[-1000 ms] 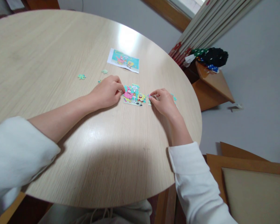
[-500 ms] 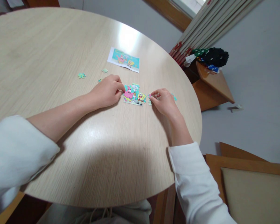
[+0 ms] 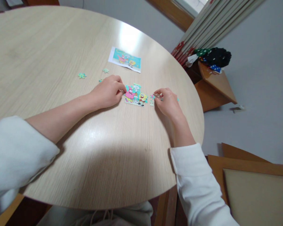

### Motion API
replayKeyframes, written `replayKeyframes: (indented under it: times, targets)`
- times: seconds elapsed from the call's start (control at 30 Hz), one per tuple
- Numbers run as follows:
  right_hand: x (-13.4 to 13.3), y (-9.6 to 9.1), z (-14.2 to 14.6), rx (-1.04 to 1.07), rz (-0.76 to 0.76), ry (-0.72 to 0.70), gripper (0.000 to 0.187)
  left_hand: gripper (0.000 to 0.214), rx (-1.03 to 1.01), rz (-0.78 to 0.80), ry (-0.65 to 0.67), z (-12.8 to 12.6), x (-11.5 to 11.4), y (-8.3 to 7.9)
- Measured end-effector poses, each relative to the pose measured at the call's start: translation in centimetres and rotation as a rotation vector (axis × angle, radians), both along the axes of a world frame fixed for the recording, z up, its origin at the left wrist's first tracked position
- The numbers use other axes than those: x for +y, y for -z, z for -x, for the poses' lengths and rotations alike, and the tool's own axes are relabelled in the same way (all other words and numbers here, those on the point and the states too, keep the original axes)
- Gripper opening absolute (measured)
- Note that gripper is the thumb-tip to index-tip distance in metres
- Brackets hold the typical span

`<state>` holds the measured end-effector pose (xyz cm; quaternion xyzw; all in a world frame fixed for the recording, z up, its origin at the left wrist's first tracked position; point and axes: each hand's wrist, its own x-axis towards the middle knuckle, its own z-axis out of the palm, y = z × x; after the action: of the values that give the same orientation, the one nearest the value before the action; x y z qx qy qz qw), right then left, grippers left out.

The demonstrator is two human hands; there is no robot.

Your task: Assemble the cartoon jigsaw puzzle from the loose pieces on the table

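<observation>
A partly joined jigsaw puzzle (image 3: 136,97) with a pink starfish, a grey-green figure and a yellow sponge figure lies flat on the table. My left hand (image 3: 109,91) is closed at its left edge, fingertips on the starfish side. To the right of the puzzle, a small gap away, sits a jigsaw piece (image 3: 152,102) in pink and green. My right hand (image 3: 166,100) is pinched just above and beside it, with a jigsaw piece (image 3: 158,95) between thumb and fingers, mostly hidden. More teal pieces show partly behind that hand.
Loose jigsaw pieces (image 3: 81,75) lie to the left, with another piece (image 3: 105,71) beyond my left hand. A printed picture (image 3: 126,59) of the same figures lies farther back. The round wooden table (image 3: 103,150) curves away at right, near a chair (image 3: 254,191).
My right hand has shifted slightly right, and more of the piece beside the puzzle now shows. My left hand stays at the puzzle's edge.
</observation>
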<state>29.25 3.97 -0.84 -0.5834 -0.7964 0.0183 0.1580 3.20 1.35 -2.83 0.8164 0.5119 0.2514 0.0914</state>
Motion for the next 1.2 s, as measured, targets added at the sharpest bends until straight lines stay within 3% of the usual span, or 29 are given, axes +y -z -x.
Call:
replayKeyframes:
  times: [0.53,0.93,1.2]
  targets:
    - [0.0,-0.5,-0.3,-0.010,0.033,0.036,0.027,0.039,-0.005,0.036,-0.002,0.0,0.0,-0.3]
    - [0.2,-0.7,-1.0,0.061,0.030,0.043,0.023,0.040,0.008,0.043,0.000,0.0,-0.1,-0.3]
    - [1.1,-2.0,-4.4,0.070,0.011,0.347,0.023,0.038,-0.013,0.046,-0.004,0.1,-0.1,-0.3]
